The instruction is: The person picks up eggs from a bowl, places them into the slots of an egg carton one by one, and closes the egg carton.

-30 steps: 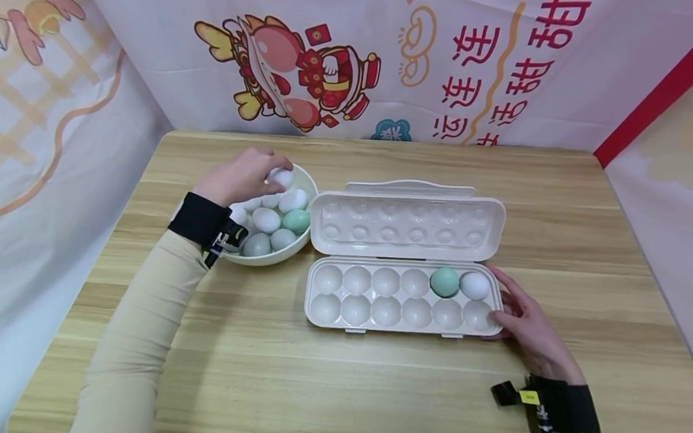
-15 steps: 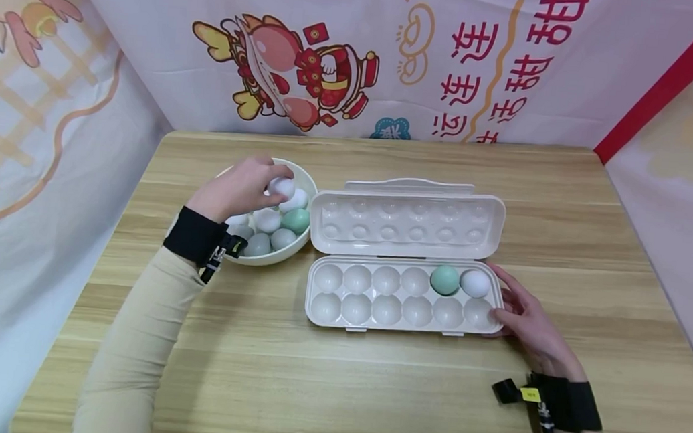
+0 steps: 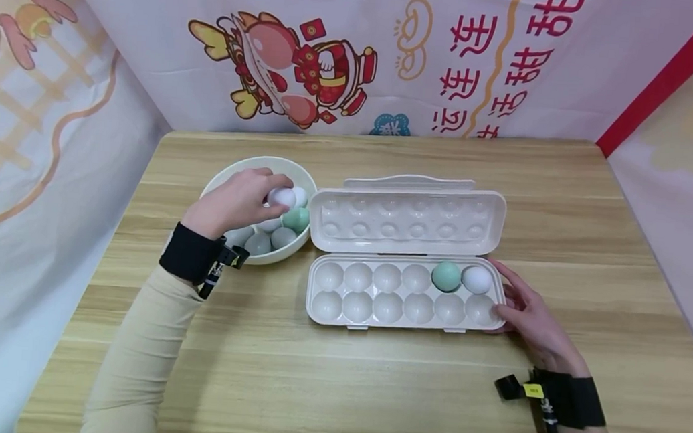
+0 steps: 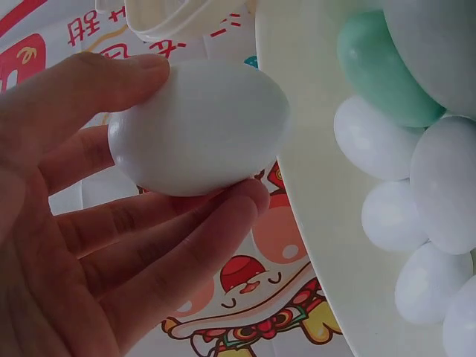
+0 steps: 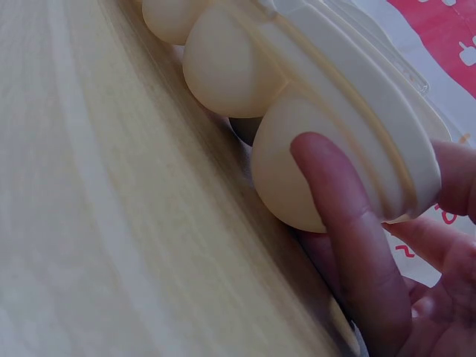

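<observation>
In the head view my left hand [image 3: 235,202] pinches a white egg [image 3: 282,197] between thumb and fingers, above the cream bowl [image 3: 268,258] of white, grey-green and green eggs. The left wrist view shows the held egg [image 4: 204,126] raised apart from the other eggs, beside the bowl's wall [image 4: 309,171]. My right hand [image 3: 535,320] grips the right end of an opened plastic egg box [image 3: 387,306]. Its thumb [image 5: 342,193] presses an end cup from outside. A green egg [image 3: 446,276] and a white egg [image 3: 476,279] sit in the box's back row, at its right end.
The lid [image 3: 406,221] of the egg box lies folded back behind it, its left side close to the bowl. All stand on a wooden table [image 3: 340,390]. A printed cloth [image 3: 348,15] hangs behind the table.
My left hand, with the white egg between its fingers, has shifted slightly toward me over the bowl. My right hand has stayed on the egg box. The head view has shifted a little.
</observation>
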`<state>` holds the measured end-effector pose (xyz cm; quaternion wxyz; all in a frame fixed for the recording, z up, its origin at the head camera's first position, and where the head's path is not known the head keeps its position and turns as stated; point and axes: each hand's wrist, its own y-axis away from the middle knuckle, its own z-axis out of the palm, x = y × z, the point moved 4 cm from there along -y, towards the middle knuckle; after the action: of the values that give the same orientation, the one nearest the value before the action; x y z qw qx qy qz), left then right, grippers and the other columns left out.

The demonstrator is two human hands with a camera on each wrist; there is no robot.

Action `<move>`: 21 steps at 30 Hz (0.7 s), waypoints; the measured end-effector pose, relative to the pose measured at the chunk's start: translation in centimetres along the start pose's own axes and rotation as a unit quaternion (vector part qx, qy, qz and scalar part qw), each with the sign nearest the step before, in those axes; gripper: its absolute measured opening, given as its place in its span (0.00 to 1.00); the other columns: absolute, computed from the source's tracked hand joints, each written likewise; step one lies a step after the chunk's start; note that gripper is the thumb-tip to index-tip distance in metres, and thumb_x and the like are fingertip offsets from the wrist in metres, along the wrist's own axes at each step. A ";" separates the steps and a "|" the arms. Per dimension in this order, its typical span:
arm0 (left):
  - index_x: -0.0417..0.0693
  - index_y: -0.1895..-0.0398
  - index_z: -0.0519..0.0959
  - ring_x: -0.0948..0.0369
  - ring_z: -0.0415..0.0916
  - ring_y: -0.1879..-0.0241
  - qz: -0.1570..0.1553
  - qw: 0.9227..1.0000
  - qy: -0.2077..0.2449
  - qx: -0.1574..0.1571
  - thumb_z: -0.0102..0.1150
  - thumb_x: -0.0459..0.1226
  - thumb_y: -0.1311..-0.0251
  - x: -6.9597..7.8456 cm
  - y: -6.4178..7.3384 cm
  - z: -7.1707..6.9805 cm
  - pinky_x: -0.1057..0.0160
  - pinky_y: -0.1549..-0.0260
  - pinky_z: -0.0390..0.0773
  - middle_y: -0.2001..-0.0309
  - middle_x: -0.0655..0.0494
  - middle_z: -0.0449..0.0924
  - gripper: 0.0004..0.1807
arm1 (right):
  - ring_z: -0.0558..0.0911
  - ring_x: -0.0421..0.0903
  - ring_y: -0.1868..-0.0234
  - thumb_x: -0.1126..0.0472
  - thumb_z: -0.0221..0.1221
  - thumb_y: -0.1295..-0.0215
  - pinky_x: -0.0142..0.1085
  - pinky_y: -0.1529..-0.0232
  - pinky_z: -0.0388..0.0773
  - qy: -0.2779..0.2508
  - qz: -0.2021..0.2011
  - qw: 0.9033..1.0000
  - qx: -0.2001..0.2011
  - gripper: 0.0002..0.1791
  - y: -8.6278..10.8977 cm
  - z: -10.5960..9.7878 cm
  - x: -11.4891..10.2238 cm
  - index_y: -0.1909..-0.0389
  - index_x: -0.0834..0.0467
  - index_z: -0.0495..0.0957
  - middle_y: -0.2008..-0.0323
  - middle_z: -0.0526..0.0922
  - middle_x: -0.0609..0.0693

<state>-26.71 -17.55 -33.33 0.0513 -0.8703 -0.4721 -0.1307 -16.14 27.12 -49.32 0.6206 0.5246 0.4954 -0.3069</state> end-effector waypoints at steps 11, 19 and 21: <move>0.36 0.48 0.77 0.52 0.72 0.66 -0.003 1.000 0.009 -0.008 0.64 0.36 0.41 1.0 0.9 0.5 0.53 0.64 0.73 0.64 0.44 0.77 0.19 | 0.75 0.49 0.55 0.72 0.53 0.35 0.41 0.63 0.80 0.006 0.008 1.000 0.002 0.43 0.0 -0.1 0.0 0.25 0.38 0.50 0.36 0.57 0.65; 0.37 0.46 0.77 0.53 0.72 0.67 -0.002 1.000 0.019 -0.011 0.63 0.36 0.40 1.6 1.2 1.1 0.54 0.65 0.73 0.63 0.46 0.77 0.20 | 0.77 0.48 0.56 0.73 0.52 0.35 0.41 0.64 0.81 0.010 -0.005 1.000 -0.002 0.44 -0.1 -0.2 -0.1 0.24 0.39 0.50 0.38 0.59 0.65; 0.37 0.47 0.77 0.53 0.72 0.68 0.000 1.000 0.018 -0.010 0.63 0.36 0.40 1.7 1.2 1.3 0.54 0.65 0.73 0.63 0.46 0.77 0.19 | 0.77 0.48 0.56 0.73 0.53 0.35 0.41 0.64 0.81 0.010 -0.006 1.000 -0.001 0.44 -0.1 -0.1 -0.1 0.24 0.40 0.49 0.38 0.59 0.65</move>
<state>-24.62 -16.58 -34.08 0.0511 -0.8681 -0.4701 -0.1511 -16.29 27.19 -49.23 0.6146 0.5239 0.5050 -0.3046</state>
